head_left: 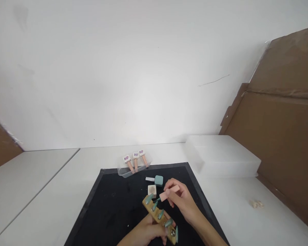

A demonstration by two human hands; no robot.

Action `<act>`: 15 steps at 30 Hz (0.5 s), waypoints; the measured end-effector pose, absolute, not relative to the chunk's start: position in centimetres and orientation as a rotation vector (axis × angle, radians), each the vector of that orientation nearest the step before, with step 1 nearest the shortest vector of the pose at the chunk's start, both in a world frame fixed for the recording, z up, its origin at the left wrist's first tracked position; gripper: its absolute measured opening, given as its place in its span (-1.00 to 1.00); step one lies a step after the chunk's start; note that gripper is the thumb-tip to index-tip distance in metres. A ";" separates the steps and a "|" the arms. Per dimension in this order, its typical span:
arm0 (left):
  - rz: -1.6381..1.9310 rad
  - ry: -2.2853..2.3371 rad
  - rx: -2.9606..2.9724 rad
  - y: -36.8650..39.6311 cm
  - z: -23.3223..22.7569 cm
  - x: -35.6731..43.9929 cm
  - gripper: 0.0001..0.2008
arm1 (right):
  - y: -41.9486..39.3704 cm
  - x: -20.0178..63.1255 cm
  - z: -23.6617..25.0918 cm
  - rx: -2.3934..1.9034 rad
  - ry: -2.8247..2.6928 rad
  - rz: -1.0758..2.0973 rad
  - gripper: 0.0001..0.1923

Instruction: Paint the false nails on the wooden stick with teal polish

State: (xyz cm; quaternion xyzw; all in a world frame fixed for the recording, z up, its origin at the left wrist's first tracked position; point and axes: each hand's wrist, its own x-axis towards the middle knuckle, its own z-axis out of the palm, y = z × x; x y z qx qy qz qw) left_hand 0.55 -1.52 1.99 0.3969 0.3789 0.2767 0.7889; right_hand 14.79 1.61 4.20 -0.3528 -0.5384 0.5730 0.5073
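A wooden holder (156, 212) with several teal fake nails lies on a black mat (113, 205). My left hand (143, 234) grips the holder from below. My right hand (181, 200) holds a pink nail-polish brush cap (169, 193), its teal-tipped brush touching one of the nails near the holder's far end. A teal polish bottle (158, 180) and a small beige cube (152, 190) stand just beyond the holder.
A clear tray (123, 172) with three pink-handled bottles sits at the mat's far edge. A translucent white box (222, 155) rests to the right on the white table. Brown cardboard (284, 119) leans at the right. A small pale scrap (256, 204) lies nearby.
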 end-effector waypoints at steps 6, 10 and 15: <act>0.581 0.832 0.865 -1.4 2.1 0.7 -0.73 | 1.3 14.5 4.6 -0.891 -1.361 1.405 -0.72; 0.567 0.828 0.893 -1.4 1.9 0.7 -0.75 | 1.4 14.6 4.4 -0.893 -1.354 1.403 -0.72; 0.540 0.824 0.909 -1.5 1.9 0.7 -0.76 | 1.8 14.7 3.7 -0.919 -1.306 1.414 -0.74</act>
